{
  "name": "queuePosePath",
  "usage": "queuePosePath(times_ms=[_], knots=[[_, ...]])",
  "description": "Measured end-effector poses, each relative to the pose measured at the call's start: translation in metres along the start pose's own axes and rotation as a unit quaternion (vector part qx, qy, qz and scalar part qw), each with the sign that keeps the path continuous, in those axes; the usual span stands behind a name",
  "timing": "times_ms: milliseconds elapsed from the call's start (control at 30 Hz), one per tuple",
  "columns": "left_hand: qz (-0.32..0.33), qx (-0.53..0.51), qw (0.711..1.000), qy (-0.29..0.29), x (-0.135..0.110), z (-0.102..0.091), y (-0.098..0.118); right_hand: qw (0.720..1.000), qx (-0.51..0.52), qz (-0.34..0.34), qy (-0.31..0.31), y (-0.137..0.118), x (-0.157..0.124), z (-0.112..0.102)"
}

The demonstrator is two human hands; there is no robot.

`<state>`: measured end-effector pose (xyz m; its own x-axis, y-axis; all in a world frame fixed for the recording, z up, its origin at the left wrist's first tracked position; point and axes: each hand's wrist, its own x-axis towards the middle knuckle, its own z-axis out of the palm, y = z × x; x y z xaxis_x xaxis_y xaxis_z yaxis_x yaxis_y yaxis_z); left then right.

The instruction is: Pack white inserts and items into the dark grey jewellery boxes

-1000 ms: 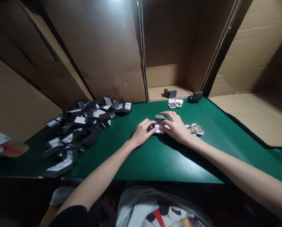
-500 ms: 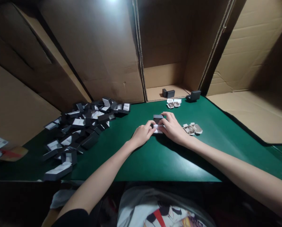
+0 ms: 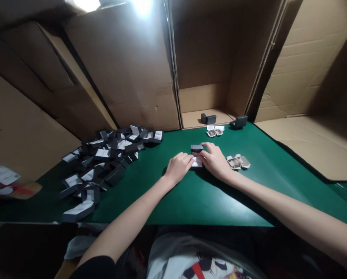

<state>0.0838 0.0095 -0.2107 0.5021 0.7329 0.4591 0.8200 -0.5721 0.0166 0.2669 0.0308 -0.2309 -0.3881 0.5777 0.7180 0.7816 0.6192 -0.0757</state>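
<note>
Black box stands open between the two hands on the green table, lid raised at the far side, white lining toward the body, the opened length running near to far; the right hand grips its right side narrowly with bent fingers; the left hand touches its left side, fingers bunched, though whether they pinch anything I cannot tell. Half a second ago the left forefinger arches higher; now it lies lower, nearer the lining.
</note>
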Motion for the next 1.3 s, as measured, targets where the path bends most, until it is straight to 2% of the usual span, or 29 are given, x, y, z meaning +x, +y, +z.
queuePosePath(times_ms=[100, 167, 233, 400, 533, 800, 933, 1033, 1167, 1300], knots=[[0.094, -0.024, 0.993, 0.074, -0.001, 0.002, 0.001, 1.0, -0.004, -0.005, 0.002, 0.0, -0.001, -0.001], [0.147, -0.046, 0.984, 0.093, -0.002, 0.003, 0.003, 1.0, -0.004, -0.01, 0.004, 0.0, -0.002, -0.002], [0.17, -0.061, 0.979, 0.098, -0.003, 0.005, 0.004, 1.0, -0.004, -0.018, 0.013, 0.001, -0.001, -0.004], [0.147, -0.029, 0.985, 0.086, -0.009, 0.011, 0.006, 0.997, -0.025, -0.062, 0.045, 0.003, 0.002, -0.011], [0.135, -0.003, 0.988, 0.073, -0.011, 0.011, 0.008, 0.995, -0.023, -0.092, 0.036, 0.0, 0.003, -0.018], [0.112, 0.041, 0.993, -0.011, -0.007, 0.001, 0.013, 0.998, -0.012, -0.055, -0.005, -0.007, -0.001, -0.016], [0.124, 0.041, 0.991, 0.015, -0.012, 0.007, 0.013, 0.997, -0.001, -0.063, -0.043, -0.006, -0.002, -0.015], [0.108, 0.037, 0.993, 0.033, -0.015, 0.012, 0.01, 0.997, -0.003, -0.054, -0.056, -0.003, -0.003, -0.013], [0.068, 0.014, 0.998, 0.005, -0.014, 0.012, 0.006, 0.998, 0.0, -0.047, -0.035, 0.004, -0.001, -0.008], [0.06, 0.01, 0.998, -0.002, -0.012, 0.007, 0.004, 0.998, 0.016, -0.057, 0.007, 0.007, 0.003, -0.01]])
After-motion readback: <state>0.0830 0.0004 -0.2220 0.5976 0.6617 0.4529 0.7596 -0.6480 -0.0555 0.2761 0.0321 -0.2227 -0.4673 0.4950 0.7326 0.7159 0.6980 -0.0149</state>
